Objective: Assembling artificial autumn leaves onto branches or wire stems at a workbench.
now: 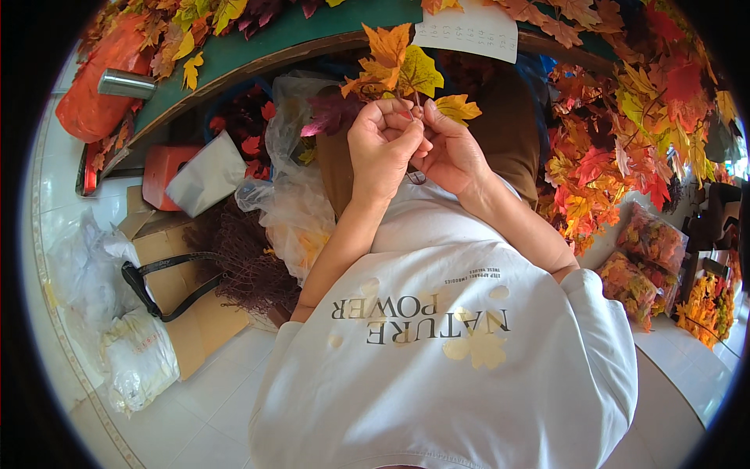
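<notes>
Sprig [406, 70] of fake autumn leaves, held up at chest height over the lap, between both hands.

Left hand [383, 152] and right hand [449, 152] meet, fingertips pinched on the stems just under the leaves. Sprig stands roughly upright, long axis running from the fingers toward the green table edge [258, 55], leaves fanned at the far end. Judging by this, a few leaves are already bunched; the joining at the stems looks unfinished. Bagged material lies to the left [293, 211], a large leaf pile to the right [625, 125], so much remains.

Both hands' fingers [406, 117] pinch a leaf sprig [406, 70].
</notes>
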Action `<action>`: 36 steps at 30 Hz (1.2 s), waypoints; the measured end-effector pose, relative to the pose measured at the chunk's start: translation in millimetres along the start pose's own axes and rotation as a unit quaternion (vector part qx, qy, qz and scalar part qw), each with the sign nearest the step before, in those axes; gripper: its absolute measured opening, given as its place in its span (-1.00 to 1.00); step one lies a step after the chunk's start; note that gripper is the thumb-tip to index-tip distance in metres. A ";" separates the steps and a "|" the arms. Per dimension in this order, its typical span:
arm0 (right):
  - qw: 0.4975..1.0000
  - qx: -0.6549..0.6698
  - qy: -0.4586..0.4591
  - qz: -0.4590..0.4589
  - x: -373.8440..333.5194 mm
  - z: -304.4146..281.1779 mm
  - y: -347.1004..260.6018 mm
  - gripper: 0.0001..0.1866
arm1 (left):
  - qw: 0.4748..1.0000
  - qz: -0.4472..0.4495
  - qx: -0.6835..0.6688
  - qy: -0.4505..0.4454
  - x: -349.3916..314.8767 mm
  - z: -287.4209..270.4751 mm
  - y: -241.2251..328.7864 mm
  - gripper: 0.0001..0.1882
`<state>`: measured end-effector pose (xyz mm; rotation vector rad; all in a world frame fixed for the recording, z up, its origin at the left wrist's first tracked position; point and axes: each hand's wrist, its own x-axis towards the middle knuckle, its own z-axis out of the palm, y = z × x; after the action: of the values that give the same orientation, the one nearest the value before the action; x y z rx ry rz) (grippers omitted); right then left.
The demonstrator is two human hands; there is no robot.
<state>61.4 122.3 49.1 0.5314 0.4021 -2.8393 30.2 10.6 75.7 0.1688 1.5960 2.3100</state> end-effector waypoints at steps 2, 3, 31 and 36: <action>1.000 0.000 0.024 -0.007 0.1 -0.6 0.5 -0.74 | 1.000 0.004 -0.001 0.001 -0.3 0.5 -0.5 -0.80; 1.000 0.005 0.003 -0.004 0.3 -2.2 0.2 -0.75 | 1.000 0.004 -0.001 0.001 -0.1 0.2 -0.9 -0.80; 0.999 0.005 0.037 -0.011 -1.1 1.3 1.8 -0.80 | 0.997 -0.028 -0.071 0.008 5.5 -6.6 -3.2 -0.82; 0.986 -0.151 0.050 -0.045 -2.7 -4.2 2.2 -0.79 | 0.996 -0.028 -0.080 0.035 11.5 -14.2 -9.7 -0.83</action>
<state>65.7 122.0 45.9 0.6076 0.8770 -2.7665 17.4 4.9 60.5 0.0059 1.4199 2.4121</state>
